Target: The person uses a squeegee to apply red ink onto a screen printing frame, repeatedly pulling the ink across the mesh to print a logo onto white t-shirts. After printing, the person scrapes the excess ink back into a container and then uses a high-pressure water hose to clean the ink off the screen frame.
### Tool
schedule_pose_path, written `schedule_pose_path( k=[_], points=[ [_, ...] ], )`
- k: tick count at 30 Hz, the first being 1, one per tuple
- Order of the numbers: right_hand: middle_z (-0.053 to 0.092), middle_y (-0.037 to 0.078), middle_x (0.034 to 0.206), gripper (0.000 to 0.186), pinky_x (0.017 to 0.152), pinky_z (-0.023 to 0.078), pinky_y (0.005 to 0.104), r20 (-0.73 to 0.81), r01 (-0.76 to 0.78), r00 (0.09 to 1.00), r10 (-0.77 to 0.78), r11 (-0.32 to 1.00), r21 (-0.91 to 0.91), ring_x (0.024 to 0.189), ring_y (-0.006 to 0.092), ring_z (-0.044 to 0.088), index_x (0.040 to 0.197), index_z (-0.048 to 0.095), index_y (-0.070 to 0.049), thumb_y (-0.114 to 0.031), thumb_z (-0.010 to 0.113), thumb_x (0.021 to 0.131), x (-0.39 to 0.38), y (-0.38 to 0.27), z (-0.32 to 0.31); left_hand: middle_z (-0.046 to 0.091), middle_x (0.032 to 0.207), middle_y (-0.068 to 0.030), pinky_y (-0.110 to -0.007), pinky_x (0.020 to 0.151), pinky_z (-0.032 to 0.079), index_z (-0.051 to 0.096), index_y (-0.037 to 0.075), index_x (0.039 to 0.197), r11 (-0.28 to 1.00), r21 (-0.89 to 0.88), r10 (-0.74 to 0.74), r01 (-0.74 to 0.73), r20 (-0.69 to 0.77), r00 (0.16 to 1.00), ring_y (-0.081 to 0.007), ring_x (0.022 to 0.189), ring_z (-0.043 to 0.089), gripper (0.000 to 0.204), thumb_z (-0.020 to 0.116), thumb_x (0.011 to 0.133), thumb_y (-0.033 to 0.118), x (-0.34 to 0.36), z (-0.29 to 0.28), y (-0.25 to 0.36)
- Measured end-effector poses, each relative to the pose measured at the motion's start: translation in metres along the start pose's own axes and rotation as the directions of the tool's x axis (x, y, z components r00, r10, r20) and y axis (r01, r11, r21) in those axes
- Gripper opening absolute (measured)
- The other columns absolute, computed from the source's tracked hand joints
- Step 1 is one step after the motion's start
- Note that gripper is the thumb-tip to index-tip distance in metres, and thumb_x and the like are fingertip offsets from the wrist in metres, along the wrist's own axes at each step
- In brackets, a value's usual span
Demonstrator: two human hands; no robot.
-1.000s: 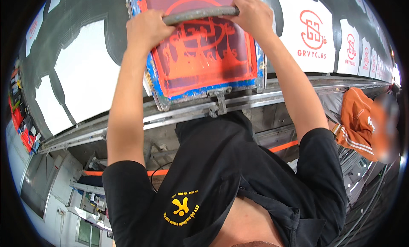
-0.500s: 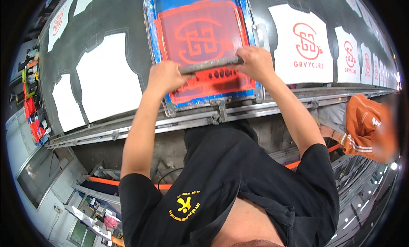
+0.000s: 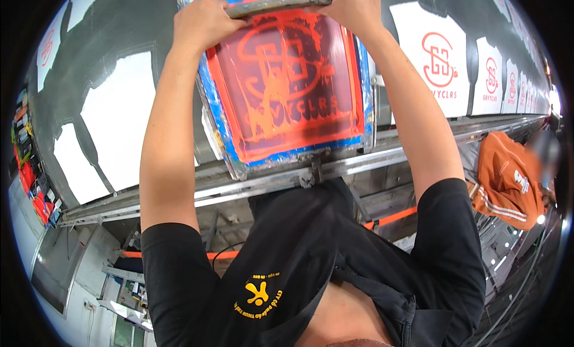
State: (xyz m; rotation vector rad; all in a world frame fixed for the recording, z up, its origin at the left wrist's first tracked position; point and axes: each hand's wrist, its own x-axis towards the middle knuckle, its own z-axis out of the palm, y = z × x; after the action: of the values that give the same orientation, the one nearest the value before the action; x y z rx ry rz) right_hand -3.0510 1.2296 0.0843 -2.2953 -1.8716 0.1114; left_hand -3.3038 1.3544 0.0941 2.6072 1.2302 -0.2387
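A squeegee [image 3: 278, 4] with a worn grey handle spans the far part of a printing screen, and both my hands are closed on it. My left hand [image 3: 206, 21] grips its left end; my right hand [image 3: 351, 7] grips its right end. Beneath lies the screen frame [image 3: 216, 116], blue-edged and metal-sided. Its mesh [image 3: 299, 66] is coated with red ink, through which a design shows, with uneven streaks near the middle. The squeegee's blade is mostly hidden behind the handle and my hands.
Blank white shirt panels [image 3: 122, 116] lie on the dark table at left. Panels with red prints [image 3: 436, 60] stretch away at right. A metal rail [image 3: 263, 188] with a clamp [image 3: 307, 178] edges the table. At right stands a person in an orange top [image 3: 505, 179].
My hands have moved the squeegee away from me, from the near part of the screen to its far part. Uneven red ink streaks now show over the mesh.
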Motion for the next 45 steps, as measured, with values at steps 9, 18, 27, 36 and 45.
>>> schedule_pose_path(
  k=[9,18,27,36,45],
  points=[
    [0.059,0.001,0.071,0.021,0.062,0.049,0.0409,-0.287,0.143,0.95,-0.122,0.988,0.053,0.07,0.0252,0.064,0.075,0.065,-0.017,-0.02,0.083,0.065,-0.186,-0.011,0.022,0.076,0.102,-0.0061,-0.045,0.081,0.058,0.078,0.017,0.103,0.989,-0.142,-0.058,0.046,-0.086,0.995,-0.0285,0.097,0.072,0.038,0.08,0.07,0.037,-0.172,0.076,0.056],
    [0.069,0.01,0.103,0.047,0.086,0.051,0.039,-0.182,0.21,0.974,-0.132,0.826,0.523,0.098,0.0299,0.066,0.1,0.071,-0.006,-0.043,0.088,0.077,-0.257,-0.001,-0.01,0.072,0.105,-0.0086,-0.043,0.088,0.055,0.073,0.007,0.108,0.985,-0.167,0.028,-0.048,-0.124,0.992,-0.0312,0.102,0.069,0.051,0.088,0.06,0.018,-0.253,0.08,0.088],
    [0.069,0.024,0.118,0.054,0.082,0.055,0.0394,0.082,-0.409,0.831,0.55,0.505,0.76,0.096,0.0285,0.07,0.133,0.061,0.0,-0.034,0.074,0.094,-0.124,0.128,0.078,0.071,0.103,-0.0099,-0.045,0.087,0.053,0.07,0.006,0.106,0.922,-0.271,0.195,-0.275,-0.288,0.938,-0.0324,0.101,0.067,0.04,0.076,0.066,0.006,-0.246,0.101,0.125],
    [0.071,0.01,0.098,0.043,0.073,0.05,0.0284,-0.147,-0.148,0.841,0.521,0.483,0.863,0.083,0.0119,0.061,0.131,0.063,0.001,-0.026,0.071,0.098,-0.107,-0.019,0.004,0.071,0.121,-0.01,-0.043,0.095,0.052,0.07,0.006,0.118,0.908,-0.366,0.082,-0.205,-0.325,0.942,-0.0301,0.113,0.065,0.05,0.07,0.068,0.001,-0.308,0.086,0.042],
    [0.07,0.008,0.087,0.039,0.066,0.048,0.0301,-0.003,-0.34,0.795,0.606,0.45,0.826,0.073,0.0107,0.059,0.13,0.066,-0.005,-0.025,0.069,0.097,-0.079,-0.262,0.082,0.073,0.112,-0.0123,-0.045,0.095,0.052,0.072,0.004,0.111,0.921,-0.379,0.01,-0.089,-0.205,0.979,-0.0337,0.107,0.067,0.045,0.069,0.067,0.001,-0.372,0.057,-0.178]
  ],
)
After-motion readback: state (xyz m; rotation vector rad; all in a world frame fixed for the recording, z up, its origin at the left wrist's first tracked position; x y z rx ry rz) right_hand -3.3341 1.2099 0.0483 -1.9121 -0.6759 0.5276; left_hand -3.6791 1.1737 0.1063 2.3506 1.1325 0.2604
